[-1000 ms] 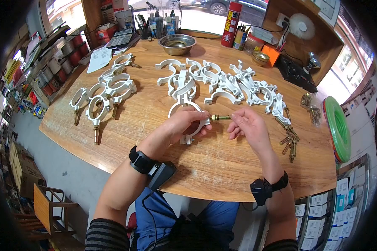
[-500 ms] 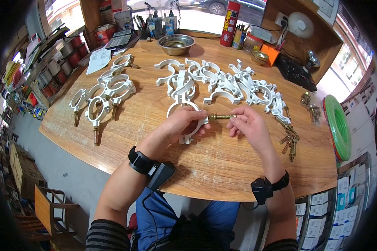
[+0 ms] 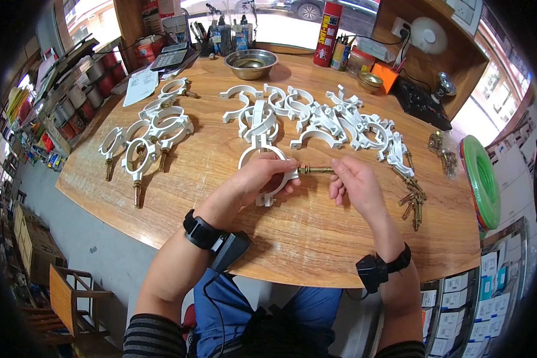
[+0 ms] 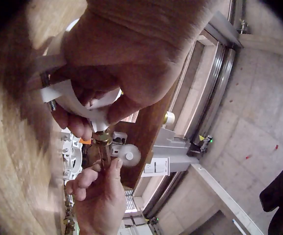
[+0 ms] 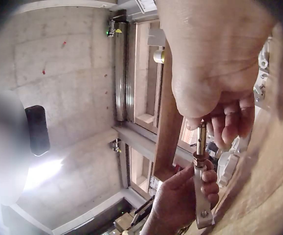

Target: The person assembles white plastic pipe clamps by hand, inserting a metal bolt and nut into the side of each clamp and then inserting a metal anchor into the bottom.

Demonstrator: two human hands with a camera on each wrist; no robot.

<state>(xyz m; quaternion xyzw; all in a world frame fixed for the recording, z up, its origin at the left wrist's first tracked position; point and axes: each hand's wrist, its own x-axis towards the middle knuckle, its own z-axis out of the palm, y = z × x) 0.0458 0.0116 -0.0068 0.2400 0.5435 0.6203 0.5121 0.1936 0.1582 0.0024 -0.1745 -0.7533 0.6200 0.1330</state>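
Note:
A white ring clamp [image 3: 268, 197] is gripped by the left hand [image 3: 261, 175], its thumb laid over the side where a brass-coloured bolt [image 3: 317, 170] sticks out to the right. The right hand [image 3: 358, 182] pinches the bolt's far end between thumb and forefinger, its other fingers curled. In the left wrist view the bolt's nut [image 4: 102, 137] sits against the clamp. From the right wrist view, the bolt [image 5: 201, 139] runs between the right hand [image 5: 215, 83] and the left hand [image 5: 173, 198]. Part of the ring is hidden behind the left hand.
Clamps with bolts [image 3: 138, 156] lie at the left of the table [image 3: 221, 262]. White clamp halves [image 3: 322, 140] spread across the middle and right, near loose bolts [image 3: 416, 206]. A metal bowl [image 3: 252, 73] stands at the back; green coils [image 3: 480, 185] are at the right edge.
The right hand has shifted slightly right and its fingers have changed position around the bolt's end. The left hand keeps hold of the clamp with little movement.

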